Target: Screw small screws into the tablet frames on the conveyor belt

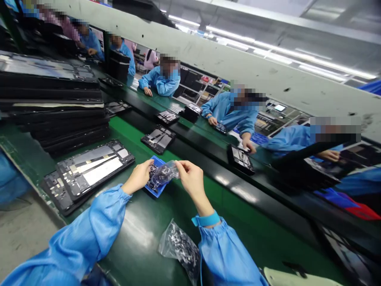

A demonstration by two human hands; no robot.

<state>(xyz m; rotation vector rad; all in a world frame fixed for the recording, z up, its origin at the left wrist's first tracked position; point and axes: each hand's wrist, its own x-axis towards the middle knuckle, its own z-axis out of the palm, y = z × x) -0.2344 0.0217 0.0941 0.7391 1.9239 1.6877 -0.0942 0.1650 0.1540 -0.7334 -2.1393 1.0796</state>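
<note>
A small blue tray (158,192) with many small dark parts in it stands on the green workbench in front of me. My left hand (137,177) is closed at the tray's left rim, its fingertips partly hidden. Above the tray, a clear plastic bag (167,171) hangs from the pinched fingers of my right hand (191,179) and covers part of the tray. A second clear bag (182,248), full of small dark and shiny parts, lies on the bench below my right wrist. A blue band (206,219) circles that wrist.
Opened tablet-like devices (95,167) lie left of the tray, before a tall stack of black panels (68,113). A dark conveyor belt (205,169) runs diagonally beyond, carrying another opened device (158,139). Several co-workers in blue sleeves (232,115) sit across it.
</note>
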